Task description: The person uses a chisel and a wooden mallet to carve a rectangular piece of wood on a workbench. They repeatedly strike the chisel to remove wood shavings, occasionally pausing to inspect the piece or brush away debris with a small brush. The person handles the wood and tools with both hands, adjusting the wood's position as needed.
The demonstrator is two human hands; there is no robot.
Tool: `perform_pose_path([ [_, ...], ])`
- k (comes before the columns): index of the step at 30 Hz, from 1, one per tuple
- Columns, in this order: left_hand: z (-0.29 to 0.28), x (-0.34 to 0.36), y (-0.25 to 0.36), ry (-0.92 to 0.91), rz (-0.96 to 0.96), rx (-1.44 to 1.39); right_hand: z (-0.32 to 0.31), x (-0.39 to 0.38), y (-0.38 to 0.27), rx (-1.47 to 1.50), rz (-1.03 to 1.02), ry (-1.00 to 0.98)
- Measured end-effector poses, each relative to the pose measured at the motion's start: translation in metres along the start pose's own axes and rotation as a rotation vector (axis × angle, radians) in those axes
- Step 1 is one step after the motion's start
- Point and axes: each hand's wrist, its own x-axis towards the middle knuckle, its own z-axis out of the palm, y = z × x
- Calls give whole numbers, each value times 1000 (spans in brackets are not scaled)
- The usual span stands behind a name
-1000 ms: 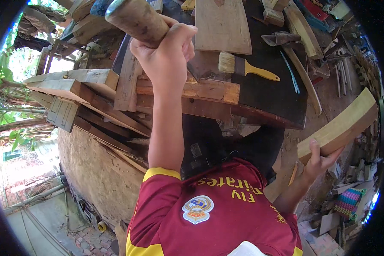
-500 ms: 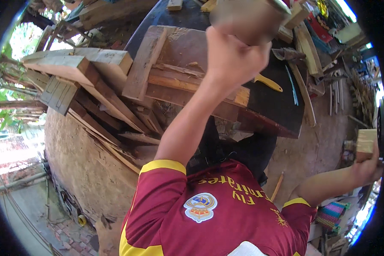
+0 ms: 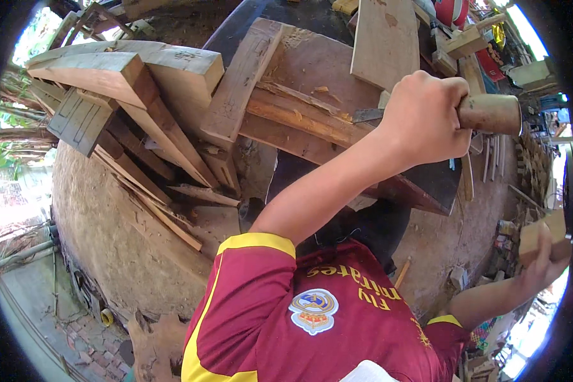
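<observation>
My left hand (image 3: 426, 118) is closed around a thick, worn wooden handle (image 3: 493, 114), lying roughly level above the workbench. A flat steel blade (image 3: 366, 116), apparently of the same tool, shows left of my knuckles, over an orange-streaked timber (image 3: 299, 121); whether it touches the wood I cannot tell. Under and behind my hand, the paintbrush is mostly hidden. My right hand (image 3: 544, 258), out at the far right rim, grips a pale wooden block (image 3: 541, 232), partly cut off by the dark edge of the picture.
Stacked beams (image 3: 114, 79) lean along the left. A flat plank (image 3: 385, 44) and assorted offcuts (image 3: 465, 44) lie on the dark bench (image 3: 223, 38) toward the back. A thin stick (image 3: 402, 274) is on the dirt floor (image 3: 439, 248), with more wood scraps at right.
My left hand has swung rightward, the handle turning from tilted up-left to level. My right hand has moved outward to the rim with the block. The whole view has shifted.
</observation>
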Motion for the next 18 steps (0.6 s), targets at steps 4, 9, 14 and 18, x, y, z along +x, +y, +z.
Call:
perform_pose_path([
  [4,2,-2,-2,-46,-4,33,-33,5,30,312,225,378],
  [9,15,-11,-7,-165,-42,270,96,-79,-51,-452,6,21],
  [14,16,-12,-2,-208,-20,244,20,-64,10,-67,185,184],
  [18,18,-11,-4,-243,-25,278,0,-55,35,297,356,523],
])
